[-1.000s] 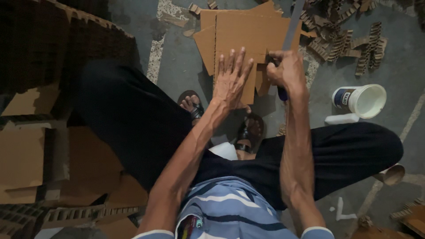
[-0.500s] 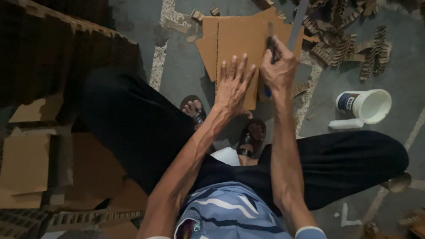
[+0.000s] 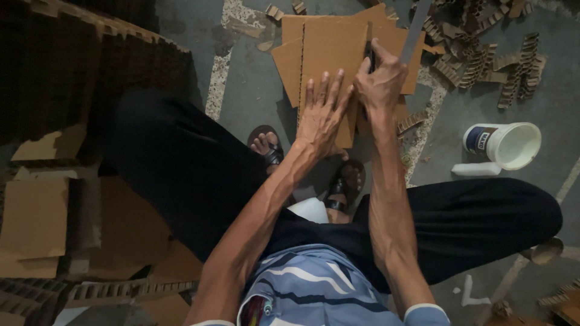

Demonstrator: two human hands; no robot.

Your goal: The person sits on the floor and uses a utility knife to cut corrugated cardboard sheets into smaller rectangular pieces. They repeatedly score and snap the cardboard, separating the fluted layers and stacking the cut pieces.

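Fingers of my left hand (image 3: 323, 111) lie spread flat on the brown corrugated cardboard sheet (image 3: 329, 51), which rests on the grey floor beyond my feet. My right hand (image 3: 379, 84) is clenched around a dark-handled cutting tool (image 3: 370, 59) on the sheet's right side. White plastic tub (image 3: 504, 145) stands well right.

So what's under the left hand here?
The left hand lies flat, fingers spread, on a brown cardboard sheet on the floor. More cardboard pieces stick out beneath that sheet. The right hand holds a dark tool beside it; its tip is hidden.
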